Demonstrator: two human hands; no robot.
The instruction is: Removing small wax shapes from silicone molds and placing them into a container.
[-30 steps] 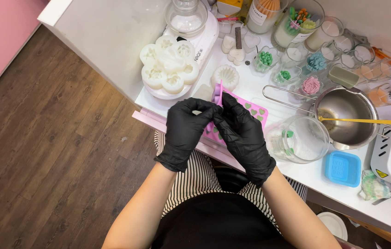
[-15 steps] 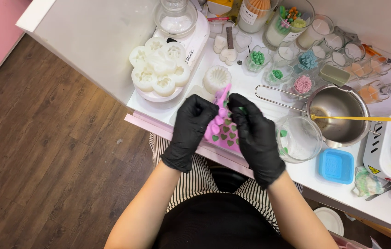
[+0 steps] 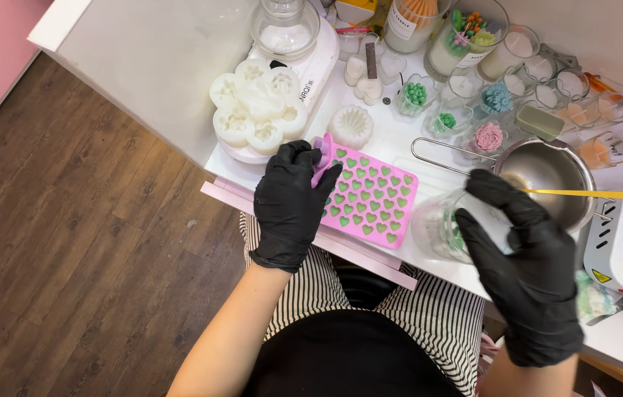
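Nearest the body, the gloved right hand [image 3: 521, 254] wraps its fingers around a clear glass cup [image 3: 447, 224] with green bits inside, standing at the white bench [image 3: 399, 140] edge. Left of it, the gloved left hand [image 3: 291, 202] pinches the curled corner of a pink silicone mold [image 3: 370, 198], fingers clamped on it; the mold lies flat on the bench, its heart cavities filled green. Beyond sit a steel pot [image 3: 546, 176] with a yellow stick [image 3: 579, 194], a white flower mold [image 3: 256, 110], and small glass cups of coloured wax shapes [image 3: 488, 136]
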